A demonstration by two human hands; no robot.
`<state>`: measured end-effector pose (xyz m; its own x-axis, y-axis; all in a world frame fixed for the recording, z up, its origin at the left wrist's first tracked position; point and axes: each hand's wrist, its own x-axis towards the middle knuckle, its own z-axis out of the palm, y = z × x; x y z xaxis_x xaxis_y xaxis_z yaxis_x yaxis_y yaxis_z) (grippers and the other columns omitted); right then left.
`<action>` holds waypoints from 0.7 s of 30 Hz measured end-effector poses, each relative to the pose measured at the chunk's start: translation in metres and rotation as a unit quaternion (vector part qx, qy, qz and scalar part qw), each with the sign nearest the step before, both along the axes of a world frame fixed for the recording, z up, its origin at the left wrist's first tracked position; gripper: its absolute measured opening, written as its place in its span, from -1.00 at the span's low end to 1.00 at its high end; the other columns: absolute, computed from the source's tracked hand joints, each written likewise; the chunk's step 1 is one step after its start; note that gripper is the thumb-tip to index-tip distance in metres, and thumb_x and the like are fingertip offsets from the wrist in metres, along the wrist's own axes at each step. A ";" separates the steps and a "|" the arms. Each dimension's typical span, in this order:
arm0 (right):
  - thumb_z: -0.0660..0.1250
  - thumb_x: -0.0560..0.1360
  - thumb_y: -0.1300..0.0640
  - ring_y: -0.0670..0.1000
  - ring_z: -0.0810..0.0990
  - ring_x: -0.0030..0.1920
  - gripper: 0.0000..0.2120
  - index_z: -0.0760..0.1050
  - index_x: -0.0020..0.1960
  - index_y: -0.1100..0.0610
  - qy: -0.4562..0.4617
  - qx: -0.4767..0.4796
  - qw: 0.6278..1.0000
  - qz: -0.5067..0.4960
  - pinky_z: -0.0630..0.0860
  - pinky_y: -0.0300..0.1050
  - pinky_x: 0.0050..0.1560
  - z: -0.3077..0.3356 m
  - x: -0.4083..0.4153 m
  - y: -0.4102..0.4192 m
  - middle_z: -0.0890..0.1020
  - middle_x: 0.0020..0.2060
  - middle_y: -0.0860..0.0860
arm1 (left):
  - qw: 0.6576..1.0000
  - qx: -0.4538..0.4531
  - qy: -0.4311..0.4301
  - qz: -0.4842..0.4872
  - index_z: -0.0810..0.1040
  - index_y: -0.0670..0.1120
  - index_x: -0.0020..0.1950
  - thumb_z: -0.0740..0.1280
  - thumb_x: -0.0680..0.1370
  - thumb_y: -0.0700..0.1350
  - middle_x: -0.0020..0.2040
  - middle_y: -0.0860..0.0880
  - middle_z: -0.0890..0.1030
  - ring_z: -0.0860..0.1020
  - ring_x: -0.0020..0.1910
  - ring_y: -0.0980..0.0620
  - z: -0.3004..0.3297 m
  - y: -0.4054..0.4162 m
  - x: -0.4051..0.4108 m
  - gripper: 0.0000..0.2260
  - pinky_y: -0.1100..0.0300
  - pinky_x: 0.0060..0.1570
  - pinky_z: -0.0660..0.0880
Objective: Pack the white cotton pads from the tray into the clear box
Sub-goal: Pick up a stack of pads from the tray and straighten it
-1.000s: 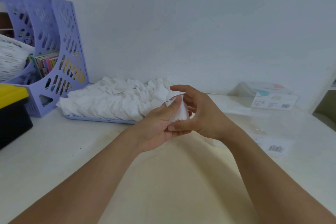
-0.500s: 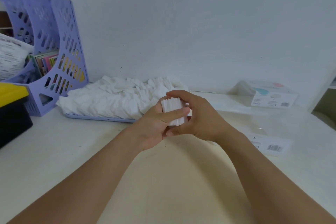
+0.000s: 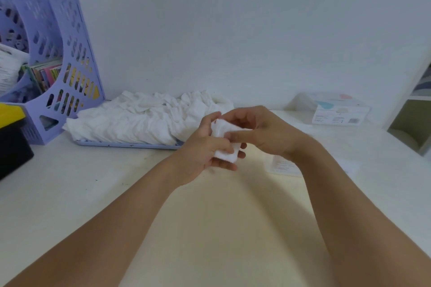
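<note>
A small stack of white cotton pads [image 3: 225, 144] sits between both hands above the middle of the table. My left hand [image 3: 205, 149] grips the stack from below and the left, thumb across its face. My right hand [image 3: 263, 130] holds it from the right, fingers curled over its top. Behind the hands, a heap of loose white pads [image 3: 144, 121] fills a lilac tray [image 3: 126, 144] against the wall. A clear box [image 3: 335, 112] with a printed label stands at the back right. A clear piece with a label [image 3: 284, 166] lies flat just right of my right wrist.
A lilac magazine file [image 3: 70, 65] with books stands at the back left. A black and yellow box [image 3: 11, 137] sits at the left edge. A white shelf unit [image 3: 417, 109] rises at the right edge. The cream tabletop [image 3: 210, 228] spreads under my forearms.
The stack has turned in my hands from edge-up to lying more flat. Both hands drifted slightly down and right, and my right fingers moved over the top of the stack.
</note>
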<state>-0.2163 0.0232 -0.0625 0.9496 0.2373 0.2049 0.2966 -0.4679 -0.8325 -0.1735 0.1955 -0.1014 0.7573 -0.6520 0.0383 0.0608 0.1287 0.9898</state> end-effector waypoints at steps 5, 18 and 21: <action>0.44 0.52 0.30 0.21 0.68 -0.01 -0.81 0.60 0.11 0.33 -0.060 0.158 0.969 -0.179 0.65 0.05 0.05 0.016 -0.013 -0.036 0.68 -0.02 0.24 | 0.954 0.071 -0.254 0.145 0.41 0.17 0.35 0.54 0.44 -0.06 0.24 0.09 0.54 0.60 0.14 0.11 -0.004 -0.020 -0.007 -0.46 0.14 0.01 0.62; 0.65 0.34 0.16 0.07 0.67 -0.16 -0.62 0.51 0.00 0.20 0.070 -0.019 0.892 -0.446 0.68 -0.06 -0.27 0.029 -0.063 -0.144 0.57 -0.09 0.06 | 0.772 0.318 -0.550 0.034 0.49 -0.05 -0.20 0.33 0.59 0.15 -0.25 0.05 0.45 0.48 -0.22 -0.03 -0.021 -0.087 -0.027 -0.69 0.02 -0.20 0.44; 0.66 0.30 0.11 0.02 0.63 -0.25 -0.62 0.54 -0.05 0.20 0.070 -0.138 0.886 -0.437 0.68 0.02 -0.15 0.021 -0.048 -0.132 0.61 -0.19 0.04 | 0.770 0.313 -0.555 0.035 0.37 0.03 -0.29 0.33 0.59 0.14 -0.28 0.06 0.41 0.44 -0.28 0.01 -0.023 -0.082 -0.028 -0.66 0.05 -0.23 0.39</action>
<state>-0.2641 -0.1089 -0.0413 0.8063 -0.5795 0.1185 -0.3776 -0.6586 -0.6509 -0.2013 0.1136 -0.1244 0.5192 -0.7646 0.3818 -0.8524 -0.4309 0.2962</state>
